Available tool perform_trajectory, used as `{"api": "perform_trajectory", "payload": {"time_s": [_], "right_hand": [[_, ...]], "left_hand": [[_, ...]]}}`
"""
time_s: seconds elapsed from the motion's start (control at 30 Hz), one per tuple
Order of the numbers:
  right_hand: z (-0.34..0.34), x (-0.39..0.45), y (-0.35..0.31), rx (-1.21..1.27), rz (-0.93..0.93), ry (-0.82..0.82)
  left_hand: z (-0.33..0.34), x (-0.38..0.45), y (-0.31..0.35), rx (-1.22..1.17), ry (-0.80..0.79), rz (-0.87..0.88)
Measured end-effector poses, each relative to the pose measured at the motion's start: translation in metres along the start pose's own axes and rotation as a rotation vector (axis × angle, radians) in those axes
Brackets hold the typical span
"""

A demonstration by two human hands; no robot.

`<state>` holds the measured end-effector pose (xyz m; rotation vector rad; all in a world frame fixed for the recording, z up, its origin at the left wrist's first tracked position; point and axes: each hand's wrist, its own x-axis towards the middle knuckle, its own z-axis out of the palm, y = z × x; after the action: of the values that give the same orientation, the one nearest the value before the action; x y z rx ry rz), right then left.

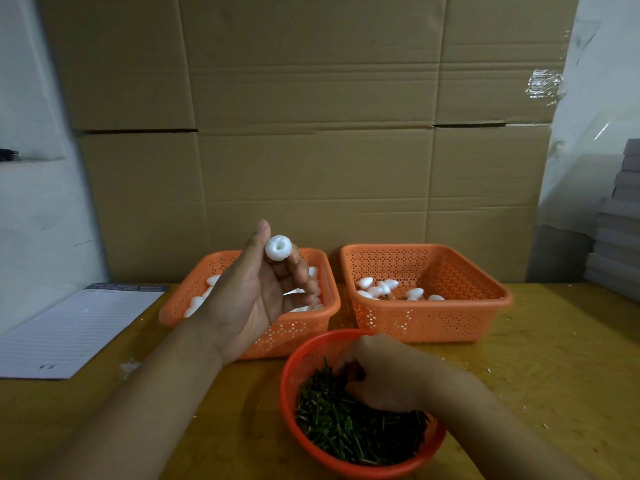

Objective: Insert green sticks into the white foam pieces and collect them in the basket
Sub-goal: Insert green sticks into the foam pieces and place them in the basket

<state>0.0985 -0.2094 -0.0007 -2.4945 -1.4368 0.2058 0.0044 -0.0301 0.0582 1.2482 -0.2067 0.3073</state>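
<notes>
My left hand (263,292) is raised above the left orange basket (308,327) and pinches one white foam piece (278,248) between thumb and fingers, its dimpled end facing me. That basket holds several plain foam pieces (197,304). The right orange basket (450,320) holds several foam pieces (377,289), with bits of green among them. My right hand (377,372) reaches down into the round red basket (294,368) of green sticks (346,431), fingers curled among them; whether it grips a stick is hidden.
A lined notepad (69,330) lies at the left on the yellow wooden table (554,368). Cardboard boxes (311,133) form a wall right behind the baskets. Stacked grey sheets (620,237) stand at the far right.
</notes>
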Motion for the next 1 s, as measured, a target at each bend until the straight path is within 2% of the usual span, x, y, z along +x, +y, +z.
{"api": "perform_trajectory", "payload": {"time_s": [0.43,0.7,0.9,1.0], "right_hand": [[0.002,0.001,0.003,0.024,0.004,0.015],[-0.002,0.000,-0.006,0.088,-0.045,-0.092],[-0.006,-0.002,-0.006,0.079,-0.052,0.062],[-0.011,-0.005,-0.002,0.074,-0.017,0.011]], "left_hand": [[-0.002,-0.002,-0.002,0.077,-0.022,0.057],[-0.005,-0.002,-0.004,0.099,0.010,0.059],[-0.005,-0.003,-0.003,0.084,0.000,0.053],[-0.005,-0.003,-0.003,0.080,-0.005,0.049]]}}
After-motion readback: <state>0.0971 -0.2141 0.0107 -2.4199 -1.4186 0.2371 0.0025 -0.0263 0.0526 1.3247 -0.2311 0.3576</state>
